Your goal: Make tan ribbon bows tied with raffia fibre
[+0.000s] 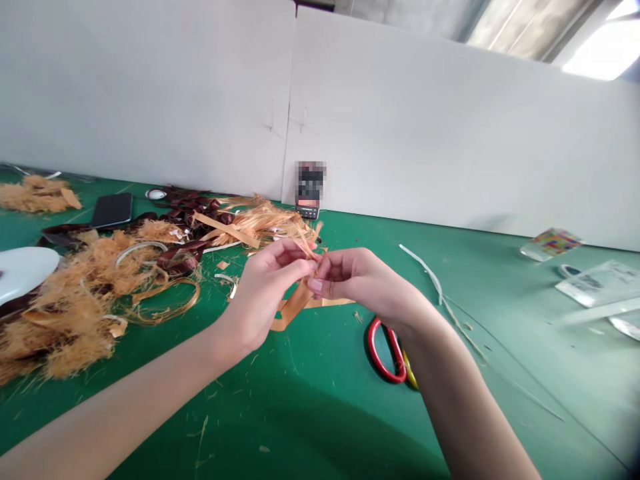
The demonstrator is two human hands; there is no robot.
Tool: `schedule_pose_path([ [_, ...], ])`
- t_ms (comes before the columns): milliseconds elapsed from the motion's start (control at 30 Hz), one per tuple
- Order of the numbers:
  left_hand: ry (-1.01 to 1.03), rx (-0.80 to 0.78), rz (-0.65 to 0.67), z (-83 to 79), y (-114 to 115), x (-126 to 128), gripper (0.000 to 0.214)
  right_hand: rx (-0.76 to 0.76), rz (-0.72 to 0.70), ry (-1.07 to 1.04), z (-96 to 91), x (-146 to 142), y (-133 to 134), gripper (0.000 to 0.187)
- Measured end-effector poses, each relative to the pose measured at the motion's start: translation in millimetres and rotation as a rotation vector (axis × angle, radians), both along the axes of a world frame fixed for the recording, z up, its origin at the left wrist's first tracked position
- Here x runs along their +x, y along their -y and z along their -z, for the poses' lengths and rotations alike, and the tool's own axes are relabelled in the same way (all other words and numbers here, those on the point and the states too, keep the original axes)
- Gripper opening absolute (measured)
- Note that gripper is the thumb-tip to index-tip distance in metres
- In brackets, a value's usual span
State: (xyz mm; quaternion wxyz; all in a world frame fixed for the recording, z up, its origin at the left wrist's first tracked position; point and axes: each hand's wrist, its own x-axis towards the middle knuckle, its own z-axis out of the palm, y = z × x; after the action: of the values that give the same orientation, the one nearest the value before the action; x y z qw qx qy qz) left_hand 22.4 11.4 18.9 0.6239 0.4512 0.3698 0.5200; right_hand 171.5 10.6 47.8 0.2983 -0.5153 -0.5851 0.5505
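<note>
1. Filling the lower view, a green worktop (505,407) meets a white partition wall (425,127) along its far edge, with loose fibre bits scattered across its surface.
2. Along the worktop's left side, a large heap of frayed orange fibre (70,327) spreads toward the middle, tangled with dark brown ribbon (183,213). A white disc (23,272) sits at the left edge, and a black phone (112,210) lies near the far left corner.
3. Toward the right edge lie a clear printed packet (597,283) and a colourful card (553,243), while a thin white strip (425,270) stretches nearer the middle.
4. Near the centre, scissors with red and yellow handles (371,343) lie partly hidden beneath the right forearm.
5. Above the middle of the worktop, the left hand (265,283) and right hand (355,280) each pinch an orange ribbon (295,305), fingers curled and nearly meeting. Its frayed end sits between them, and a flat length drops below.
</note>
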Motion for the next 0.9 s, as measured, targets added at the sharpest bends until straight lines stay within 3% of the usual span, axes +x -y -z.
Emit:
schedule_pose_path([
  [167, -0.086, 0.258, -0.162, 4.4, -12.5, -4.6, 0.01, -0.021, -0.017, 0.074, -1.3, 3.7, 0.2, 0.02],
  [300, -0.156, 0.37, -0.291, 2.9, -21.6, -11.6, 0.02, -0.009, -0.02, 0.109, -3.9, 7.1, 0.9, 0.02],
  [533, -0.362, 0.672, -0.444, -1.0, -17.8, -8.3, 0.014, 0.019, -0.021, 0.194, -10.7, 12.2, 0.8, 0.021],
  [633, -0.413, 0.71, -0.481, 1.6, -17.3, -6.0, 0.014, 0.02, -0.016, 0.235, -12.2, 12.2, 1.5, 0.021],
  [767, -0.386, 0.669, -0.431, 4.8, -21.9, -9.9, 0.014, 0.004, -0.022, 0.27, -13.2, 14.2, 1.5, 0.02],
  [900, -0.339, 0.658, -0.585, 3.1, -37.1, -24.1, 0.006, -0.01, -0.074, 0.269, -17.0, 21.2, 1.2, 0.021],
])
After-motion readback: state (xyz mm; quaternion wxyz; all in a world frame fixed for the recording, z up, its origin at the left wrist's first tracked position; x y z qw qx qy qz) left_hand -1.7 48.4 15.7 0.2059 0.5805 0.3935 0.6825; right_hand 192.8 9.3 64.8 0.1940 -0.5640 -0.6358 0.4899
